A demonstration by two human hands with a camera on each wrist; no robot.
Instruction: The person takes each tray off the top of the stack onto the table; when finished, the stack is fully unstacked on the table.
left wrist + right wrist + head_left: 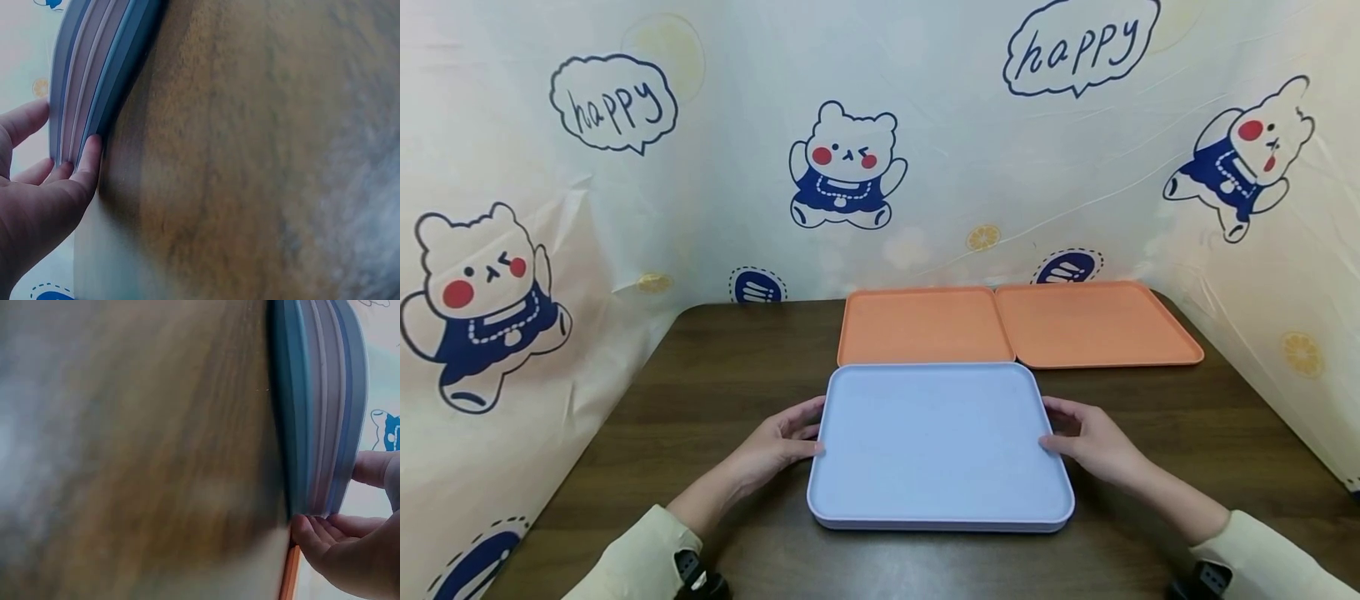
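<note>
A stack of rectangular trays lies in front of me, with a light blue tray point(940, 442) on top. Seen from the side in the left wrist view, pinkish trays point(87, 81) lie under the blue one, and teal trays point(119, 75) are lowest. My left hand point(778, 442) grips the stack's left side, its thumb at the top tray's rim and fingertips along the edges below. On the right side my right hand point(1090, 437) holds the stack the same way, the thumb on the rim. Its fingers point(306, 534) reach to the teal trays' edge.
Two orange trays, a left one point(925, 325) and a right one point(1097, 325), lie side by side along the back of the dark wooden table point(722, 358). A printed cloth point(940, 183) with bears hangs behind and along both sides.
</note>
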